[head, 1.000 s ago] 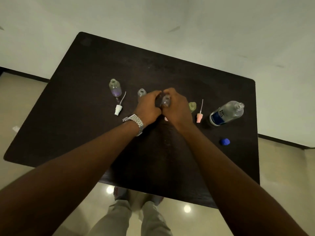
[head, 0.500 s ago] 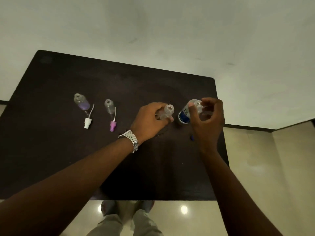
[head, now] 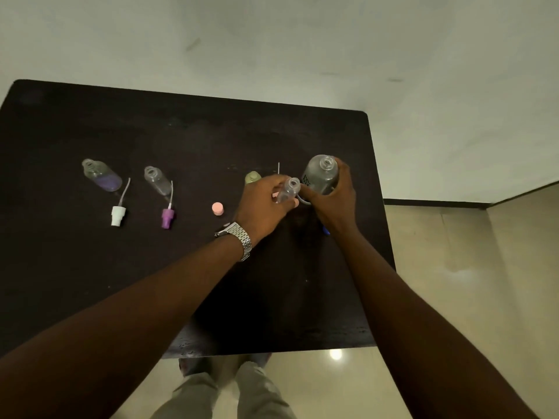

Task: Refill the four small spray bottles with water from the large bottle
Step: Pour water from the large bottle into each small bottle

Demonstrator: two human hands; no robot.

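Because the right hand (head: 332,201) overlaps it, the blue cap (head: 325,231) barely shows.

Anchor is the pink cap (head: 217,208). Left of it I see the purple spray head (head: 167,218), clear bottle (head: 157,179), white spray head (head: 118,216) and tinted bottle (head: 101,176) in the way, with gaps between them. Right of it the left hand (head: 263,207) holding a small bottle (head: 289,190) and the right hand (head: 335,201) on the large bottle (head: 322,175) crowd together. Behind the cap the table (head: 211,140) is bare. In front of it the left forearm (head: 181,282) cuts across.

Table (head: 211,131): far-left bottle (head: 101,175), second bottle (head: 157,180) right of it; left spray head (head: 118,215) and right spray head (head: 167,217) before them. Loose cap (head: 217,208) further right. Left hand (head: 263,207) has small bottle (head: 289,192) just left of big bottle (head: 320,176) in right hand (head: 335,201).
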